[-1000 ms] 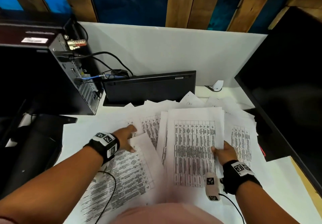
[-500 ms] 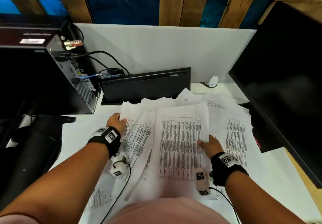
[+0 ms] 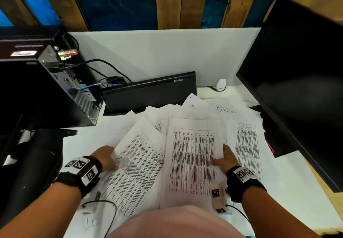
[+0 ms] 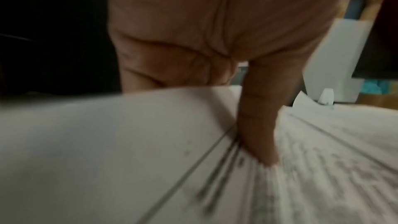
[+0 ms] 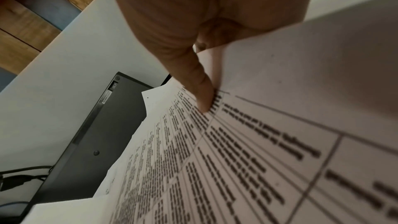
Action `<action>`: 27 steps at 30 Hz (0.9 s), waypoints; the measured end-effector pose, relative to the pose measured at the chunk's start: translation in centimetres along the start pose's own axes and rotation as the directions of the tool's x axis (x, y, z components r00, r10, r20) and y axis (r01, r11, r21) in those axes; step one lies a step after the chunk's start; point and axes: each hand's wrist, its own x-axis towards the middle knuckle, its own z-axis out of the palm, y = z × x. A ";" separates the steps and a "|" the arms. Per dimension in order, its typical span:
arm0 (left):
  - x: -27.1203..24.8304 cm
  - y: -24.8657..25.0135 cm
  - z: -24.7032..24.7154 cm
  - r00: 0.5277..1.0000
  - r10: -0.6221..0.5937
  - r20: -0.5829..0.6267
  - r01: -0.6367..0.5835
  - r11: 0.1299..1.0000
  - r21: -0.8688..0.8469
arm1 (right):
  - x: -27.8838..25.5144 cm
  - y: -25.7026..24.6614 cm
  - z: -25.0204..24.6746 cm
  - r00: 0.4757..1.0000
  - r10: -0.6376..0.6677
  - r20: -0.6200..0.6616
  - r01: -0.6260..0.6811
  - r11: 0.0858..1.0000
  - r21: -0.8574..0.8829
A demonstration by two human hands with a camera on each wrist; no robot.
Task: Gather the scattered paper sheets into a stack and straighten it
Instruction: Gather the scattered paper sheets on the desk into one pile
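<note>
Several printed paper sheets lie fanned over the white desk [image 3: 87,139]. My left hand [image 3: 106,157] pinches the left edge of a tilted sheet [image 3: 137,165]. In the left wrist view its thumb [image 4: 256,125] lies on top of the tilted sheet [image 4: 107,142], and the fingers are hidden beneath. My right hand [image 3: 225,159] holds the right edge of the central sheet [image 3: 193,156]. In the right wrist view the thumb [image 5: 193,81] presses on the print of that central sheet [image 5: 237,151], with the fingers under it. More sheets [image 3: 247,145] spread out to the right and back.
A black computer tower [image 3: 61,93] with cables stands at the back left. A keyboard [image 3: 148,93] leans upright against the white divider [image 3: 167,56]. A dark monitor [image 3: 297,80] borders the right side. A small white device [image 3: 220,84] sits at the back.
My left hand left the top of the left sheets and took hold of a sheet's edge, drawing it toward the central pile. My right hand has kept its hold on the central sheet.
</note>
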 end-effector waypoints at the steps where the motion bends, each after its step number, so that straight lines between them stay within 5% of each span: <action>1: -0.5 -0.1 -0.4 0.998 -0.007 -0.068 0.007 1.000 0.010 | 0.2 0.3 0.1 1.000 -0.005 0.001 0.005 1.000 -0.006; 3: -1.6 0.1 -2.7 0.972 -0.045 -0.232 0.016 0.992 -0.128 | 1.0 1.0 0.3 1.000 0.003 0.006 -0.003 1.000 -0.016; 7: -5.0 2.1 -9.6 0.839 -0.073 -0.539 -0.140 0.929 -0.343 | 1.0 0.8 0.4 1.000 -0.011 0.017 0.011 1.000 -0.027; 11: -6.6 5.1 -11.9 0.804 -0.037 -0.594 -0.355 0.772 -0.527 | 0.3 -0.1 0.4 0.998 -0.053 0.034 0.054 0.998 -0.024; 15: -3.8 7.6 -7.4 0.862 -0.041 -0.505 -0.324 0.722 -0.611 | -1.4 -1.6 0.1 0.997 -0.063 0.042 0.061 0.997 0.051; 20: 0.2 9.6 2.4 0.957 -0.048 -0.286 -0.136 0.797 -0.589 | -3.8 -3.4 -0.5 0.966 0.120 0.231 -0.196 0.919 0.342; 23: 0.7 9.9 7.0 0.996 -0.025 -0.085 -0.020 0.870 -0.493 | -3.5 -3.7 0.2 0.979 0.031 0.200 -0.087 0.956 0.282; 27: 1.5 9.0 8.7 0.995 0.100 -0.017 -0.095 0.869 -0.486 | -3.5 -3.9 1.1 0.985 -0.099 0.141 0.089 0.993 0.079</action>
